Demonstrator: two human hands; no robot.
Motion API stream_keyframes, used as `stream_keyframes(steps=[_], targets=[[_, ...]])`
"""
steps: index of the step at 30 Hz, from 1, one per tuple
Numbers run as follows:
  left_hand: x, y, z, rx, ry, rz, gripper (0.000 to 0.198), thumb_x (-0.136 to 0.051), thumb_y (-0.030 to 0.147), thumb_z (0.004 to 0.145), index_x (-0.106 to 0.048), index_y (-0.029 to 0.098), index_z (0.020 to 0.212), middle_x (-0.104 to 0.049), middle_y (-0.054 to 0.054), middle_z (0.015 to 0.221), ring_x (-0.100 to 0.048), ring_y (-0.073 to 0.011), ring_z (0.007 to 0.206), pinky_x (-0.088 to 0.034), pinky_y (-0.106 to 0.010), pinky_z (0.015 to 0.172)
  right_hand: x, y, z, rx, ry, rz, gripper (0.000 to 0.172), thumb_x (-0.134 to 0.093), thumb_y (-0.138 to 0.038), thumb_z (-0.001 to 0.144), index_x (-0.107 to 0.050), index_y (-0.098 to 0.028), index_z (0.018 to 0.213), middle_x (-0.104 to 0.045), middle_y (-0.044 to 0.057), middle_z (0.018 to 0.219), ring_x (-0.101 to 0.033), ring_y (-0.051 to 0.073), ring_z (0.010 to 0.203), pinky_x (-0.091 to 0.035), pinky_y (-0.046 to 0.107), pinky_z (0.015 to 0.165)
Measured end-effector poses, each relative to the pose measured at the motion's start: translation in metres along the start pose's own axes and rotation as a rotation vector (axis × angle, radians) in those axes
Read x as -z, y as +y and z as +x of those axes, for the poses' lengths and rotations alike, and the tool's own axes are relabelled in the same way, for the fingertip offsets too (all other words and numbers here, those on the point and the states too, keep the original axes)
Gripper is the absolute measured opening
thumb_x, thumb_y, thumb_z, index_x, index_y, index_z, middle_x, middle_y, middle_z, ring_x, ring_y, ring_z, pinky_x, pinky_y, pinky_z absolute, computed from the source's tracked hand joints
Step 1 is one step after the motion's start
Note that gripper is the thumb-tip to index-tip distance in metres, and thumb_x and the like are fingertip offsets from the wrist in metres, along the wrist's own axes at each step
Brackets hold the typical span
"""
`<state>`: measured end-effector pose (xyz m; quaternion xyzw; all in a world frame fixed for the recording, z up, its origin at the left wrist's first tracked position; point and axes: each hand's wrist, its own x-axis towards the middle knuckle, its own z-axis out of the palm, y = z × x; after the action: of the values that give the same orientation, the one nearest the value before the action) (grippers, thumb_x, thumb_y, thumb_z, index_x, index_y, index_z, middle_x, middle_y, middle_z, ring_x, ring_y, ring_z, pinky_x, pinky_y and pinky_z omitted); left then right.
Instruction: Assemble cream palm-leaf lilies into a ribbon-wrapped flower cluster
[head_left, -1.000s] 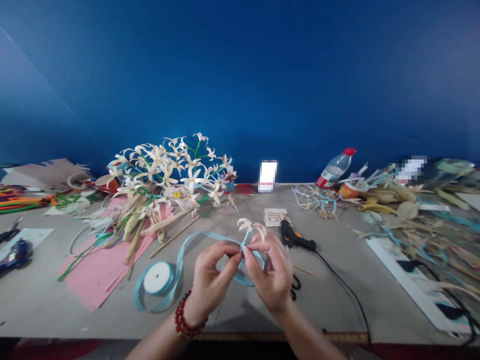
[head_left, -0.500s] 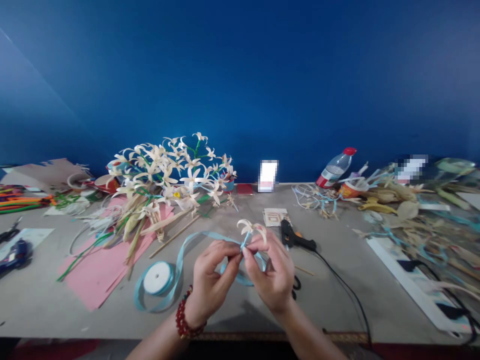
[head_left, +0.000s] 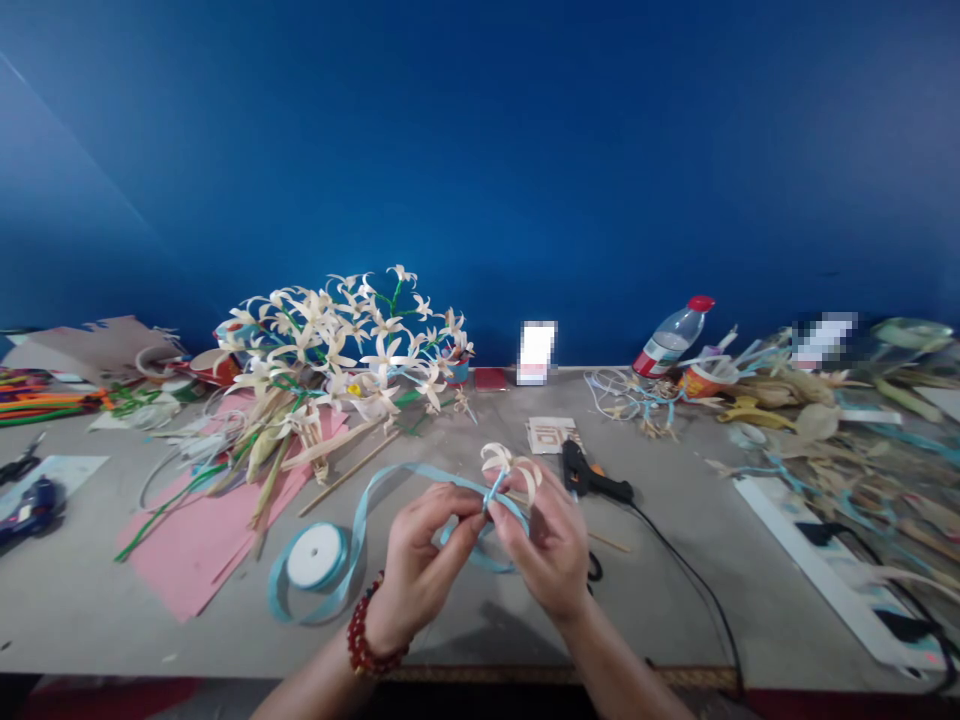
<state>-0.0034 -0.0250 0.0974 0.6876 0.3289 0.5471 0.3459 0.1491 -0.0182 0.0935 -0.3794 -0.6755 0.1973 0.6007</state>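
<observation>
Both my hands work together just above the grey table [head_left: 675,590], near its front edge. My right hand [head_left: 549,548] pinches the stem of a small cream flower [head_left: 507,464] whose petals stand above the fingers. My left hand [head_left: 421,565], with a red bead bracelet at the wrist, pinches the light blue ribbon [head_left: 390,477] right at that stem. The ribbon loops back to the left and down to a white spool [head_left: 316,556] lying flat on the table.
A big bunch of cream flowers [head_left: 337,345] lies at the back left over pink paper [head_left: 202,540]. A black glue gun [head_left: 589,478] with its cord lies right of my hands. A plastic bottle [head_left: 671,334], husks, a power strip [head_left: 832,565] and craft scraps crowd the right side.
The flower has turned a little in my right fingers and its petals now look more curled. Both hands have stayed in almost the same place.
</observation>
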Motion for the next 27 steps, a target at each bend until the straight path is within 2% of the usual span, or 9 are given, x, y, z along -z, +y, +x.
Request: stream_keyframes(steps=[8, 12, 17, 23, 27], targets=[[-0.0010, 0.0011, 0.0013, -0.053, 0.004, 0.047, 0.020, -0.059, 0.005, 0.088, -0.068, 0.020, 0.096, -0.073, -0.005, 0.089, -0.066, -0.0188, 0.083, -0.051, -0.032, 0.079, -0.0030, 0.0049, -0.0015, 0.020, 0.045, 0.020, 0.019, -0.061, -0.006, 0.081, -0.062, -0.023, 0.090, -0.066, 0.003, 0.086, -0.062, 0.022, 0.085, -0.049, 0.038, 0.082], [-0.0008, 0.0012, 0.0008, -0.036, -0.011, 0.041, 0.019, -0.060, 0.005, 0.088, -0.067, 0.021, 0.096, -0.073, -0.005, 0.091, -0.066, -0.0185, 0.084, -0.050, -0.032, 0.080, -0.0014, 0.0036, -0.0005, -0.050, 0.013, 0.086, 0.012, -0.060, -0.011, 0.083, -0.062, -0.022, 0.088, -0.063, 0.003, 0.086, -0.061, 0.020, 0.082, -0.049, 0.036, 0.078], [-0.0012, 0.0011, 0.0001, 0.014, -0.007, 0.017, 0.015, -0.059, 0.008, 0.089, -0.065, 0.021, 0.091, -0.071, -0.003, 0.087, -0.066, -0.0170, 0.081, -0.050, -0.029, 0.077, -0.0007, 0.0035, 0.0000, -0.099, 0.007, 0.089, 0.008, -0.060, -0.014, 0.083, -0.062, -0.022, 0.084, -0.061, 0.002, 0.081, -0.063, 0.020, 0.082, -0.049, 0.036, 0.082], [-0.0025, 0.0034, 0.0022, 0.021, -0.006, 0.017, 0.013, -0.059, 0.011, 0.090, -0.067, 0.020, 0.094, -0.071, -0.005, 0.089, -0.066, -0.0191, 0.086, -0.050, -0.031, 0.080, 0.0001, 0.0019, -0.0003, -0.098, 0.043, 0.016, 0.007, -0.062, -0.015, 0.081, -0.064, -0.022, 0.081, -0.068, 0.004, 0.088, -0.067, 0.022, 0.087, -0.052, 0.031, 0.077], [-0.0047, 0.0015, 0.0017, 0.036, 0.044, 0.028, 0.012, -0.058, 0.011, 0.090, -0.067, 0.019, 0.094, -0.069, -0.007, 0.090, -0.065, -0.0202, 0.087, -0.050, -0.033, 0.080, -0.0004, 0.0015, -0.0004, -0.088, 0.083, -0.005, 0.007, -0.063, -0.016, 0.081, -0.066, -0.022, 0.081, -0.070, 0.005, 0.089, -0.067, 0.021, 0.085, -0.053, 0.031, 0.076]])
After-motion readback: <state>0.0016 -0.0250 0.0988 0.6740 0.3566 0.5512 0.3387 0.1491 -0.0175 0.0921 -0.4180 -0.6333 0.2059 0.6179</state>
